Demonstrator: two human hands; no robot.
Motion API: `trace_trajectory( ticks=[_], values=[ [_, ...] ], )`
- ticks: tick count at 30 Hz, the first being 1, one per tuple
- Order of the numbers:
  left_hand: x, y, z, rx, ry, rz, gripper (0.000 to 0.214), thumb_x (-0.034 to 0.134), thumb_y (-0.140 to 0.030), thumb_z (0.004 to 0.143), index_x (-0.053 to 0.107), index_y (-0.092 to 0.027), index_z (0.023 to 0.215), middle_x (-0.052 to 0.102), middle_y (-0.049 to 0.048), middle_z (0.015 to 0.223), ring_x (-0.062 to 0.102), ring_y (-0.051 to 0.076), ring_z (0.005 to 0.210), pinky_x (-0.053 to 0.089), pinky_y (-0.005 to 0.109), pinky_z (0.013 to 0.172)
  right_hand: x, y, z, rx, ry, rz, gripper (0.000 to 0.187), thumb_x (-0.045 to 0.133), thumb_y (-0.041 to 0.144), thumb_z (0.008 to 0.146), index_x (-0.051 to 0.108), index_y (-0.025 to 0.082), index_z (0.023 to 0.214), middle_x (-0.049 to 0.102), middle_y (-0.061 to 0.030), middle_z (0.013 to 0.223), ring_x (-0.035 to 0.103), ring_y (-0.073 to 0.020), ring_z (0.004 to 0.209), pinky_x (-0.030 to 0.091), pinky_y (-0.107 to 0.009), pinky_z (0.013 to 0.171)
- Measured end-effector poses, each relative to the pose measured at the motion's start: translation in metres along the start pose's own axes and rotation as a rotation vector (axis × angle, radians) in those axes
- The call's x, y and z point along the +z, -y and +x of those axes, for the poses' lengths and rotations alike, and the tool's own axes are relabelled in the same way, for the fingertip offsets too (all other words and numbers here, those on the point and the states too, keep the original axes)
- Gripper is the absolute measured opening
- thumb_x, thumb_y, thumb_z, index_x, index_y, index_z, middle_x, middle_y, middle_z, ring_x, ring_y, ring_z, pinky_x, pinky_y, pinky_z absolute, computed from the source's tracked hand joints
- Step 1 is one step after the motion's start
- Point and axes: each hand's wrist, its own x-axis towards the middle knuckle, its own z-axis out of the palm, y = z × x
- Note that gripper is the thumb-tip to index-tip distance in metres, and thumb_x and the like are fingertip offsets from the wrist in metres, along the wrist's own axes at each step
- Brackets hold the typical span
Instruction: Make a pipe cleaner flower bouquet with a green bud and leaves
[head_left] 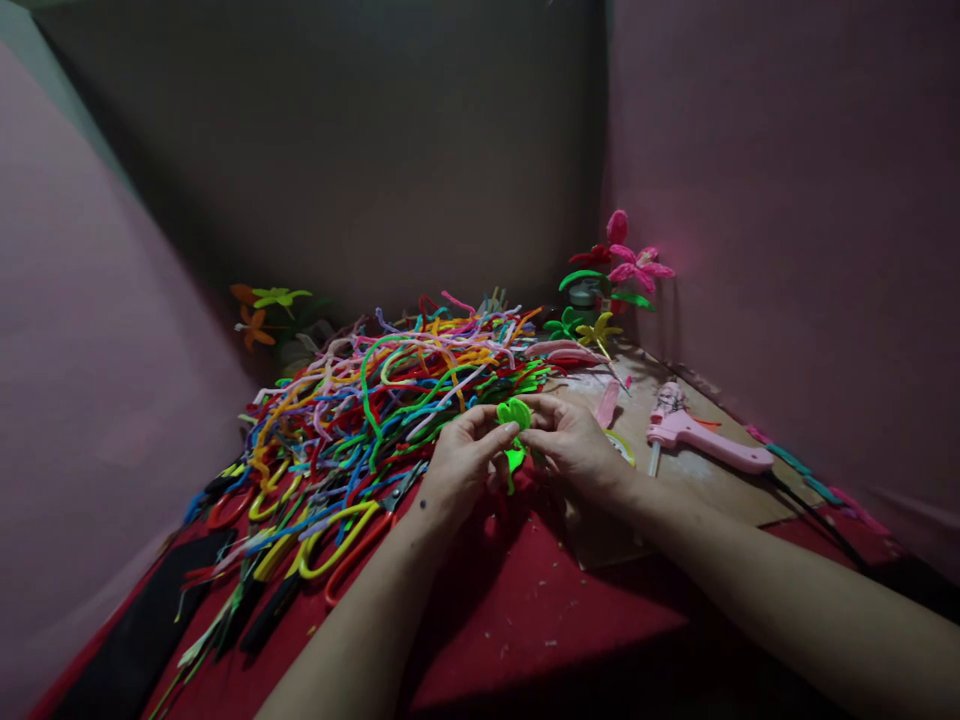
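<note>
Between my two hands is a bright green pipe-cleaner piece (514,412), bent into rounded petal-like loops with a tail hanging below. My left hand (474,447) pinches it from the left, thumb pressed near its middle. From the other side my right hand (571,446) grips it with thumb and fingers closed. Both hands hover over the red cloth (525,610), in front of a big heap of loose coloured pipe cleaners (405,380). Some fingertips are hidden behind the green piece.
On the right, a pink glue gun (701,438) rests on a cardboard sheet (682,490), its cord trailing right. Scissors with yellow and red handles (337,545) lie left of my left forearm. Pipe-cleaner flowers (637,265) stand at the back right, orange ones (255,325) at back left.
</note>
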Motion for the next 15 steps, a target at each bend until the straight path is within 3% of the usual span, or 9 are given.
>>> trace_trajectory(
  ticks=[3,6,15],
  values=[
    [0.001,-0.0007,-0.0008,-0.012,-0.069,0.05,0.024,0.07,-0.034,0.065,0.059,-0.014,0.071,0.05,-0.0056,0.044,0.04,0.005,0.032,0.028,0.017,0.033,0.0012,0.0017,-0.0023,0.05,0.024,0.01,0.039,0.064,0.014,0.063,0.054,0.016,0.1,0.057,0.0076,0.058,0.046,-0.0051,0.042,0.035,-0.017,0.04],
    [0.0017,0.0009,-0.0003,0.0,-0.146,0.051,0.025,0.071,-0.035,0.064,0.056,-0.014,0.063,0.046,-0.0068,0.041,0.037,0.004,0.031,0.026,0.017,0.033,0.0031,0.0034,-0.0043,0.085,0.052,0.022,0.032,0.065,0.018,0.064,0.051,0.017,0.093,0.054,0.0097,0.052,0.046,-0.0055,0.035,0.032,-0.016,0.034],
    [0.0009,0.0006,0.0009,-0.011,-0.099,0.11,0.02,0.069,-0.032,0.064,0.061,-0.013,0.067,0.05,-0.0046,0.043,0.039,0.005,0.033,0.027,0.017,0.035,0.0033,0.0022,-0.0045,0.083,0.067,-0.02,0.03,0.065,0.019,0.062,0.047,0.019,0.086,0.054,0.0105,0.051,0.048,-0.0063,0.034,0.037,-0.017,0.033]
  ],
)
